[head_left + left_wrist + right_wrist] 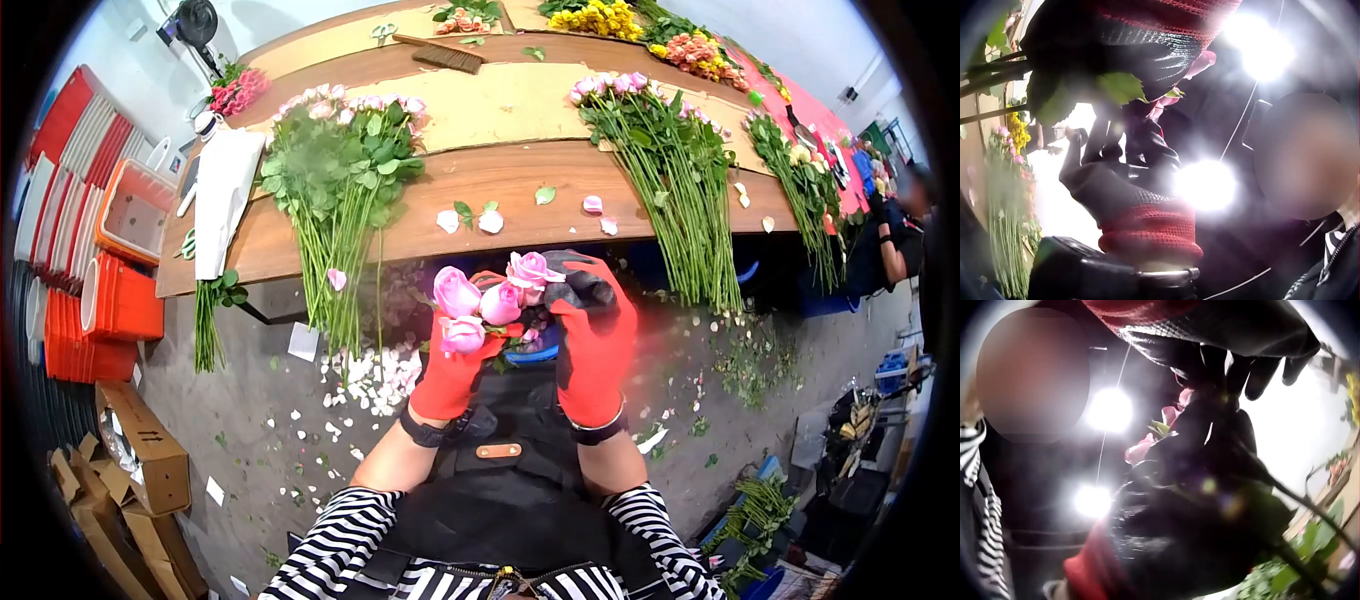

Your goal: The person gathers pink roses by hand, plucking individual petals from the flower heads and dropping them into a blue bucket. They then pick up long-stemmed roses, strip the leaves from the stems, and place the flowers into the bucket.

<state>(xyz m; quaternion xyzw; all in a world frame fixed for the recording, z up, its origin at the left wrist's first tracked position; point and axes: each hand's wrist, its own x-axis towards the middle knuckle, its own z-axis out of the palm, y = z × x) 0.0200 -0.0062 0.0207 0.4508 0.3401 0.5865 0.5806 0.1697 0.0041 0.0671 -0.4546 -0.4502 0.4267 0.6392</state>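
Several pink roses [457, 293] are bunched in front of the apron, blooms up. My gloved left hand [455, 372] grips them just below the blooms. In the left wrist view, the stems [991, 81] and a green leaf [1119, 87] stick out from that dark glove. My gloved right hand [597, 335] is at the upper right bloom [533, 268], thumb and bent forefinger pinching at its petals. Its other fingers [1263, 378] spread away in the right wrist view. The gloves hide parts of the blooms and stems.
Long-stemmed pink roses lie in bundles on the wooden table [500, 185], left [340, 180] and right [670, 190]. Loose petals [490, 222] dot its front edge and the floor. A brush [445, 55] lies farther back. Orange crates [135, 215] stand left; another person [905, 230] is at far right.
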